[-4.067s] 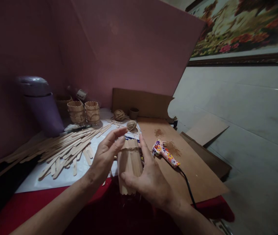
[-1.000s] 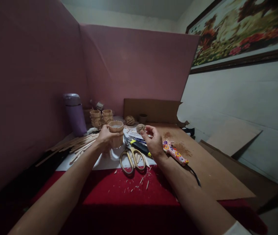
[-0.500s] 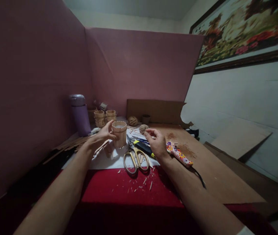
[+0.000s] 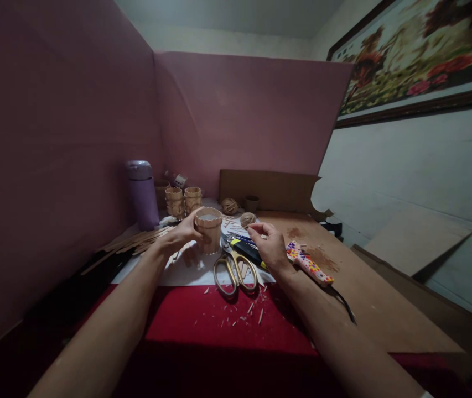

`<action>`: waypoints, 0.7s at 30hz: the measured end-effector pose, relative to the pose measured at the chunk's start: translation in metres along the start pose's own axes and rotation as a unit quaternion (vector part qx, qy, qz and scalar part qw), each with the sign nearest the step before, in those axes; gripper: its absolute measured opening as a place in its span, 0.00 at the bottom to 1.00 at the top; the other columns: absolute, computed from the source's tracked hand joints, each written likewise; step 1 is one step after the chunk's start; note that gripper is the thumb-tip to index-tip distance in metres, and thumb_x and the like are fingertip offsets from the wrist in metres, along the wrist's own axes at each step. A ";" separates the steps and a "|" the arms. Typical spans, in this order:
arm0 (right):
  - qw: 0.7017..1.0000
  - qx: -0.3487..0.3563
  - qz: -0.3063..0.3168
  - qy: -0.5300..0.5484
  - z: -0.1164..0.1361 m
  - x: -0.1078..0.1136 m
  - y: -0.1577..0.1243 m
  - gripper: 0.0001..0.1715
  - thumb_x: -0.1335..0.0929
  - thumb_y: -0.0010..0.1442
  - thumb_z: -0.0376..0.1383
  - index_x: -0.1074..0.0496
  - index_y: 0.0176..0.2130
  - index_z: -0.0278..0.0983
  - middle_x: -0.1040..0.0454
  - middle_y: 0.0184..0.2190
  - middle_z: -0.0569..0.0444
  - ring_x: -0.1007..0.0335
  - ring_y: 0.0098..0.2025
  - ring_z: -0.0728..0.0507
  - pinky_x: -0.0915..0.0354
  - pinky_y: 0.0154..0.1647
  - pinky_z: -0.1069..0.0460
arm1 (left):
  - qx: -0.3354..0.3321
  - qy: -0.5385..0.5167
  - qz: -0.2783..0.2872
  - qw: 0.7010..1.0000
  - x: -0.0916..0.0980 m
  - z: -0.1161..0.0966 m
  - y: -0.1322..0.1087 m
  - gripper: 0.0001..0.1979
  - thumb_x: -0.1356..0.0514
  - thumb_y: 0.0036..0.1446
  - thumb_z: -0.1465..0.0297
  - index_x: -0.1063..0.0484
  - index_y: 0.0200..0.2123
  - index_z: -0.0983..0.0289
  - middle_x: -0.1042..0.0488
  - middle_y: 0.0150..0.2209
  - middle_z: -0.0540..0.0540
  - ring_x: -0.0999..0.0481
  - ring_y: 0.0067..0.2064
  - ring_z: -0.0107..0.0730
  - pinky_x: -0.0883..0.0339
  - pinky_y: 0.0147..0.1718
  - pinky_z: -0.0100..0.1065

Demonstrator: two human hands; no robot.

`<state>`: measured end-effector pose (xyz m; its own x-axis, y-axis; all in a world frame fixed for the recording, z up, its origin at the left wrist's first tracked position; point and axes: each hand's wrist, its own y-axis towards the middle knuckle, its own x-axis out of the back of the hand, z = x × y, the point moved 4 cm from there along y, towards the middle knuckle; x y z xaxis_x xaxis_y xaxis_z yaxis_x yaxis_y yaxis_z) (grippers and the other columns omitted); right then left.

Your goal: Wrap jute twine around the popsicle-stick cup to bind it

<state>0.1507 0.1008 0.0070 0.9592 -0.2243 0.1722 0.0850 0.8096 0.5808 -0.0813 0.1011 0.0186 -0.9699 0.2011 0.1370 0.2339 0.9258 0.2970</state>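
Observation:
My left hand (image 4: 186, 232) grips the left side of a cup covered in wooden craft sticks (image 4: 209, 235), with a scalloped rim and a band round its upper part. The cup stands upright over white paper; whether it touches the paper I cannot tell. My right hand (image 4: 269, 243) is closed in a pinch, thumb against fingertips, just in front of a small ball of twine (image 4: 248, 220). Anything between those fingertips is too small to make out. Gold-handled scissors (image 4: 236, 272) lie between my hands, beside a black and yellow tool (image 4: 247, 251). A flower-patterned glue gun (image 4: 309, 264) lies right of my wrist.
Two similar decorated cups (image 4: 193, 200) and a purple bottle (image 4: 143, 196) stand at the back left. Loose craft sticks (image 4: 136, 243) lie at left. Behind are another twine ball (image 4: 229, 206) and a small dark pot (image 4: 251, 203). Wood scraps litter the red cloth (image 4: 202, 320).
The whole view has shifted slightly, so things sit further right in the picture. My left hand keeps its hold on the cup, and my right hand stays pinched near the twine.

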 end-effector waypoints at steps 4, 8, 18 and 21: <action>1.000 0.002 0.006 -0.001 0.001 -0.001 -0.001 0.14 0.31 0.49 0.44 0.24 0.29 0.35 0.25 0.32 0.48 0.29 0.35 0.42 0.34 0.41 0.46 | -0.017 0.003 -0.024 1.000 -0.003 0.002 0.005 0.44 0.34 0.31 0.82 0.39 0.57 0.64 0.27 0.50 0.61 0.28 0.51 0.45 0.34 0.49 0.41; 1.000 -0.001 0.011 0.001 0.000 -0.001 -0.001 0.14 0.31 0.49 0.44 0.24 0.28 0.36 0.25 0.31 0.48 0.30 0.34 0.42 0.35 0.41 0.46 | -0.008 -0.006 -0.034 0.999 -0.002 0.005 0.006 0.43 0.33 0.28 0.83 0.38 0.53 0.64 0.26 0.48 0.59 0.27 0.50 0.45 0.33 0.45 0.39; 0.997 -0.001 0.056 0.060 0.019 -0.008 -0.014 0.16 0.36 0.58 0.45 0.28 0.36 0.37 0.25 0.27 0.53 0.31 0.29 0.45 0.36 0.30 0.52 | 0.014 -0.131 -0.029 0.991 -0.019 -0.022 -0.006 0.28 0.31 0.41 0.64 0.32 0.46 0.68 0.23 0.41 0.62 0.22 0.42 0.45 0.29 0.43 0.43; 0.996 0.037 0.034 0.077 0.033 -0.004 -0.021 0.14 0.41 0.65 0.44 0.33 0.38 0.39 0.29 0.25 0.57 0.34 0.27 0.48 0.39 0.30 0.53 | 0.048 -0.186 0.027 0.981 -0.044 -0.025 -0.010 0.28 0.30 0.40 0.60 0.30 0.43 0.69 0.22 0.37 0.63 0.21 0.38 0.44 0.28 0.39 0.41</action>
<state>0.1361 0.0673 0.0205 0.9925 -0.0794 0.0925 0.0035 0.7770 0.6295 -0.0394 0.0752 0.0332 -0.9175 0.3379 -0.2099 0.2963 0.9326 0.2062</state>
